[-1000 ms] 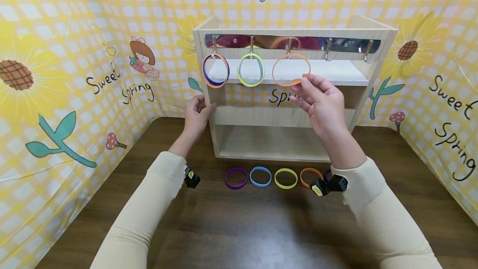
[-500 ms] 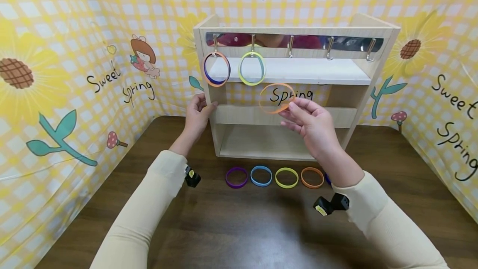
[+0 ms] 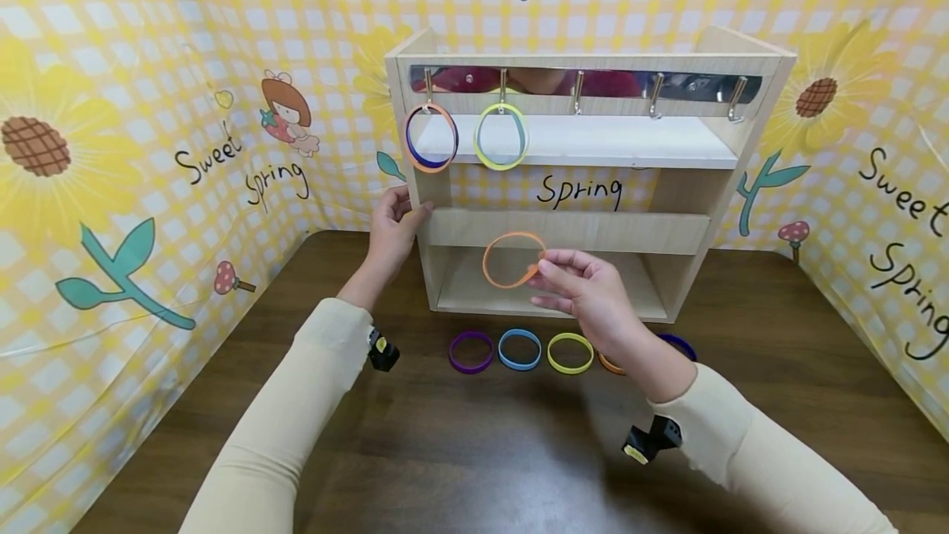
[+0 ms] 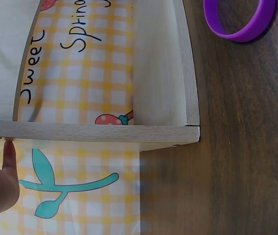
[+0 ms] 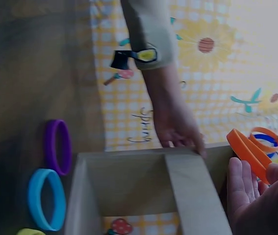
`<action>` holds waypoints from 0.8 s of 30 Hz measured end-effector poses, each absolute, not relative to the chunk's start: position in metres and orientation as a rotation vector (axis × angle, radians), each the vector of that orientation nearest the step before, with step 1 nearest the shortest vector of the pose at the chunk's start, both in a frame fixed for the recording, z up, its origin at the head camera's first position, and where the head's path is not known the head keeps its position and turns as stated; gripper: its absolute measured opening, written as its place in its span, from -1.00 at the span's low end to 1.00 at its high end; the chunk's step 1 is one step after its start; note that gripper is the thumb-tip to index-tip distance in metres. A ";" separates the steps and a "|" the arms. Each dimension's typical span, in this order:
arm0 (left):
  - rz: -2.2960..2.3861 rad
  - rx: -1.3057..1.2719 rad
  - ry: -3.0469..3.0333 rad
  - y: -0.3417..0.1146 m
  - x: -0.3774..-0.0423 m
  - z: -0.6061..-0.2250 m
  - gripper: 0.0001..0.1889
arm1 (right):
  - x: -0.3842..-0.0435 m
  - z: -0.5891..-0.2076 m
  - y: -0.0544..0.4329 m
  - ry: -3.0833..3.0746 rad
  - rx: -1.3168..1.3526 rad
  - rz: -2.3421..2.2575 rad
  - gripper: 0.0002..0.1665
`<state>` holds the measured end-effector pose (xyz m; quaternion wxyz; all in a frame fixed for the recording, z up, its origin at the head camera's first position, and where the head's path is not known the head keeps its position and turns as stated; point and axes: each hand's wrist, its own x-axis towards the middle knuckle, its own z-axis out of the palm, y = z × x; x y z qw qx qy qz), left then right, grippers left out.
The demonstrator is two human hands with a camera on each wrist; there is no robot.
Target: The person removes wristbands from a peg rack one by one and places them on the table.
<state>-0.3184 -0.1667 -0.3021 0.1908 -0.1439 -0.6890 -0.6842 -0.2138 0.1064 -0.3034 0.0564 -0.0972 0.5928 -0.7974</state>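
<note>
Before the woodgrain shelf, right hand pinches orange band; thin, round

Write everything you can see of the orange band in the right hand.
The orange band is a thin, plain loop, apparently silicone or rubber. It is held off the table, roughly round in the head view, pinched at one side by the right hand alone. It shows in front of the wooden shelf unit, below the hooks.
</note>
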 end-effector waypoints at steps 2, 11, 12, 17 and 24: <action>-1.924 -0.403 -1.939 -0.167 -0.319 -0.302 -0.60 | -0.213 -0.309 0.104 1.791 -0.292 -2.401 -0.84; -1.936 -0.411 -1.938 -0.167 -0.320 -0.303 -0.59 | -0.211 -0.332 0.096 1.791 -0.296 -2.327 -0.78; -1.937 -0.412 -1.938 -0.167 -0.320 -0.303 -0.59 | -0.211 -0.334 0.095 1.790 -0.296 -2.319 -0.78; -1.935 -0.415 -1.935 -0.168 -0.320 -0.304 -0.58 | -0.209 -0.346 0.089 1.773 -0.283 -2.277 -0.77; -1.936 -0.427 -1.919 -0.167 -0.320 -0.304 -0.61 | -0.205 -0.362 0.085 1.752 -0.271 -2.207 -0.72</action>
